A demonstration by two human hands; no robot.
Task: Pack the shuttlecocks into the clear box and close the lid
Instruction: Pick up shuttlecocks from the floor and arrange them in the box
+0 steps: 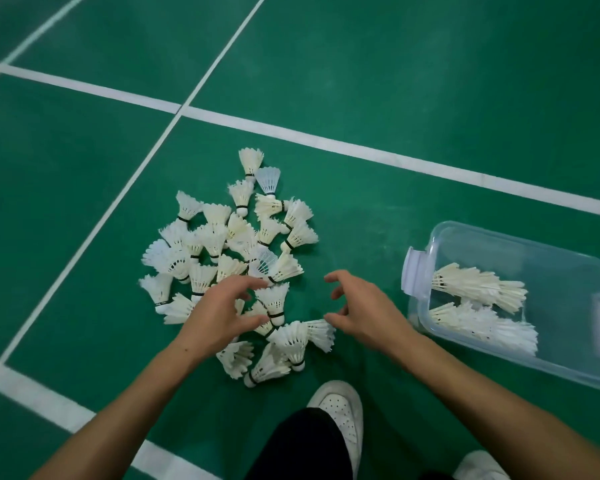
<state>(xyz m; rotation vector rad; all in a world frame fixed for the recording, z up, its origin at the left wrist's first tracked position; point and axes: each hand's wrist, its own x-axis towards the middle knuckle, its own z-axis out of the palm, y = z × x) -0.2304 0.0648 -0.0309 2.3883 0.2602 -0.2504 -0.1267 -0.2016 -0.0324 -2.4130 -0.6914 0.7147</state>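
Note:
A heap of several white shuttlecocks (229, 251) lies on the green court floor. My left hand (219, 313) hovers over the near part of the heap, fingers spread and loosely curled, holding nothing; one upright shuttlecock (274, 301) stands just by its fingertips. My right hand (361, 310) is to the right of the heap, fingers loosely curled and empty, its thumb close to a lying shuttlecock (321, 332). The clear box (565, 355) sits open on the floor at the right, with several stacked shuttlecocks (478, 285) lying inside. Its lid is not in view.
White court lines (326, 142) cross the floor behind and left of the heap. My white shoe (340, 417) and dark trouser leg are at the bottom centre, a second shoe (478, 465) at the bottom right. Bare floor (361, 233) separates heap and box.

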